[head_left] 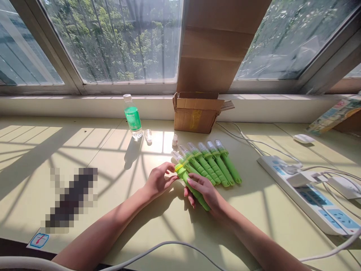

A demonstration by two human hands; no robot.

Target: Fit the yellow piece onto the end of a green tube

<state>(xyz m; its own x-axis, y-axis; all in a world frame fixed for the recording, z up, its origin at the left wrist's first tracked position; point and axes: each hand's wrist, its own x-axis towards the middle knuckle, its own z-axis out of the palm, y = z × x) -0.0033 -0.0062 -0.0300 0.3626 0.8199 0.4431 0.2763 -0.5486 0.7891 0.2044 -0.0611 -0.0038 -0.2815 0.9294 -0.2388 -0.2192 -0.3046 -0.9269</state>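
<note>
My right hand [204,188] is wrapped round a green plastic stick [184,176] with a ribbed grip and a yellow ring at its upper end. No clear cap sits on this one. At the yellow end, the thumb and fingers of my left hand [159,180] pinch around the ring; the exact contact is partly hidden. Just beyond my hands, several similar green sticks with clear caps [213,162] lie side by side in a slanted row. Two loose small pieces, a clear cap [148,136] and a small whitish clear piece [175,140], stand behind them on the table.
A green-labelled bottle [132,118] and an open cardboard box [197,114] stand by the windowsill. On the right lie a power strip [310,195] with plugs and cables, and a white mouse-like device [304,139]. A cable [175,244] crosses the front; a blurred dark patch [72,199] is at left.
</note>
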